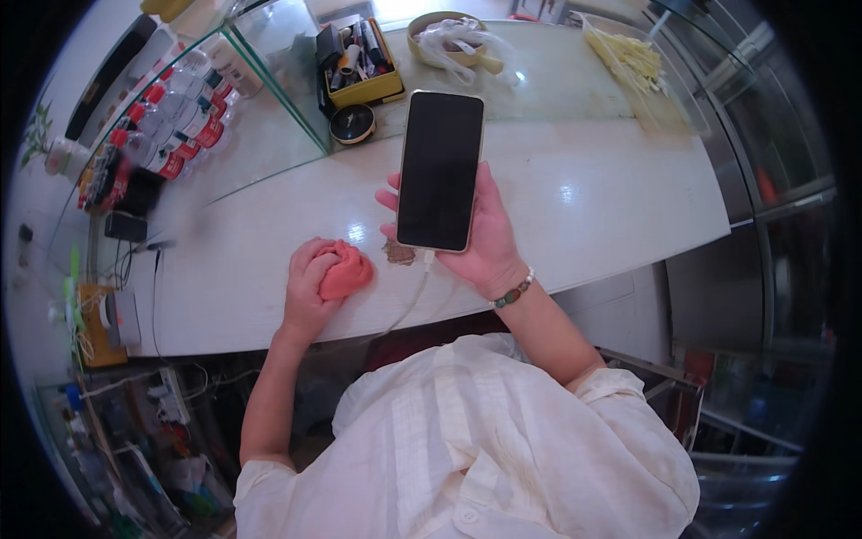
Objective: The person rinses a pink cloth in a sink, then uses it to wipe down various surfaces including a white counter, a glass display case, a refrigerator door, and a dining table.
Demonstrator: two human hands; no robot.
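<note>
In my right hand (497, 236) lies a smartphone (441, 172), its dark screen facing up and its fingers wrapped behind it. A white charging cable (419, 296) is plugged into the phone's lower end and runs over the table's front edge. My left hand (306, 290) grips a bunched coral-coloured cloth (347, 271) that rests on the white tabletop (579, 195). A brown worn patch (400, 252) in the surface shows between the cloth and the phone.
Beyond the phone stand a yellow box of cosmetics (367, 87), a round black compact (352, 124) and a yellow pan holding a plastic bag (451, 40). Water bottles (178, 111) sit left, behind a glass panel (276, 87). A clear tray of pale yellow strips (626, 60) is far right.
</note>
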